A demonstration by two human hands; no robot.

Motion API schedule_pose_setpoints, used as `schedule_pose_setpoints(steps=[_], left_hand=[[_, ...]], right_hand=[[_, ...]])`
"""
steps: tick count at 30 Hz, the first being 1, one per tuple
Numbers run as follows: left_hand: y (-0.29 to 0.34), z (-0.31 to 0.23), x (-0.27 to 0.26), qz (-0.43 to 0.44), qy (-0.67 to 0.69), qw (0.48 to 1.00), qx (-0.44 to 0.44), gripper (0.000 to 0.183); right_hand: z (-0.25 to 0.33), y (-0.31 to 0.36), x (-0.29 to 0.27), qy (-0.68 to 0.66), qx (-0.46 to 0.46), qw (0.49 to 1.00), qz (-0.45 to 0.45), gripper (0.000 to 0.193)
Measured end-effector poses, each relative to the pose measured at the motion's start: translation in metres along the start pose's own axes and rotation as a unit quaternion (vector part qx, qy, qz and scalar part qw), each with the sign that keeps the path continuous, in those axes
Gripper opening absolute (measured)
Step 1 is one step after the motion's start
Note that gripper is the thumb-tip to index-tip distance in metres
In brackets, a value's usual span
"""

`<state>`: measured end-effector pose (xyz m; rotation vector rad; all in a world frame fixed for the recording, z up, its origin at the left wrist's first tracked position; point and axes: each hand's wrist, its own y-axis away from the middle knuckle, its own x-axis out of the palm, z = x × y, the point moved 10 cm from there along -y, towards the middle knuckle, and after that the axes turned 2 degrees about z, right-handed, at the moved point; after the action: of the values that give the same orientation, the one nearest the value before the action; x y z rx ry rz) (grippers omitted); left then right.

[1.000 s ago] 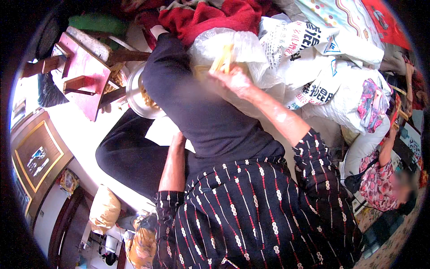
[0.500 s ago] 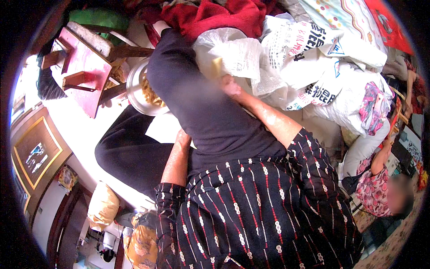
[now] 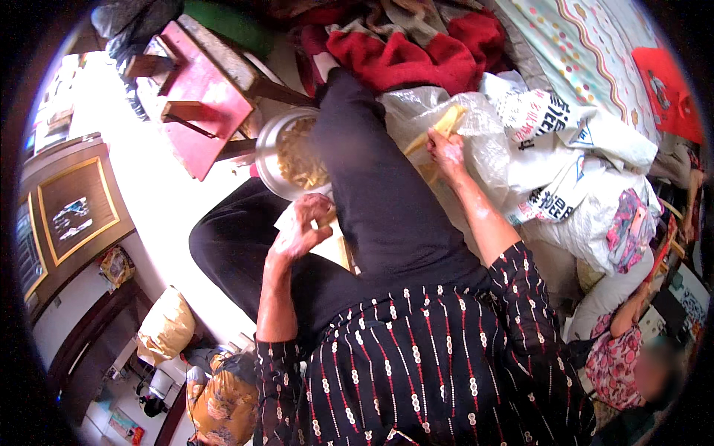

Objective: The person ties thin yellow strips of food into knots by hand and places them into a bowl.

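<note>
My right hand (image 3: 448,154), to the right of my raised leg, is closed on a long pale yellow piece (image 3: 451,117). Its kind is unclear; one end sticks up past my fingers and the rest hangs down to the left. Beneath it spreads a clear plastic bag (image 3: 480,130). My left hand (image 3: 303,227) hovers on the other side of that leg, fingers bent and apart, with nothing visible in them. Just beyond it stands a white basin (image 3: 266,165) holding many pale yellow-brown pieces (image 3: 303,154). My leg covers part of the basin's right side.
An overturned pink-topped stool (image 3: 204,89) lies beyond the basin. A red blanket (image 3: 424,56) is bunched by my foot. White printed sacks (image 3: 587,149) crowd the right, near a patterned bedspread (image 3: 573,52). Another person (image 3: 617,360) is at the lower right.
My left hand has come up from behind my leg into sight beside the basin. My right hand has moved away from the leg with the yellow piece, now in plainer view.
</note>
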<state>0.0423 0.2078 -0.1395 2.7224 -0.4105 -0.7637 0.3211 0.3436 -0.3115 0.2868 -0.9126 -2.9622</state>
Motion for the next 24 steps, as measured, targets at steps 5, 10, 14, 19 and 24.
schedule_pose_setpoints(steps=[5, 10, 14, 19, 24], left_hand=[[0.058, -0.013, -0.063, -0.031, 0.265, 0.964, -0.006, 0.029], [0.125, -0.008, -0.101, -0.104, 0.432, 0.894, -0.068, 0.031], [0.109, -0.051, -0.098, -0.086, 0.512, 0.855, -0.008, 0.021], [0.020, -0.075, -0.065, 0.132, 0.334, 0.928, -0.100, 0.020], [-0.006, -0.084, 0.006, 0.243, 0.221, 0.944, -0.036, 0.021]], right_hand=[[-0.027, -0.018, -0.016, 0.021, -0.019, 0.999, -0.034, 0.032], [-0.025, -0.012, -0.010, 0.030, -0.004, 0.999, -0.022, 0.031], [-0.028, -0.013, 0.011, 0.243, -0.026, 0.967, 0.076, 0.037], [-0.011, -0.001, -0.020, 0.498, -0.069, 0.855, 0.122, 0.053], [0.172, 0.105, 0.032, 0.269, -0.261, 0.913, 0.160, 0.040]])
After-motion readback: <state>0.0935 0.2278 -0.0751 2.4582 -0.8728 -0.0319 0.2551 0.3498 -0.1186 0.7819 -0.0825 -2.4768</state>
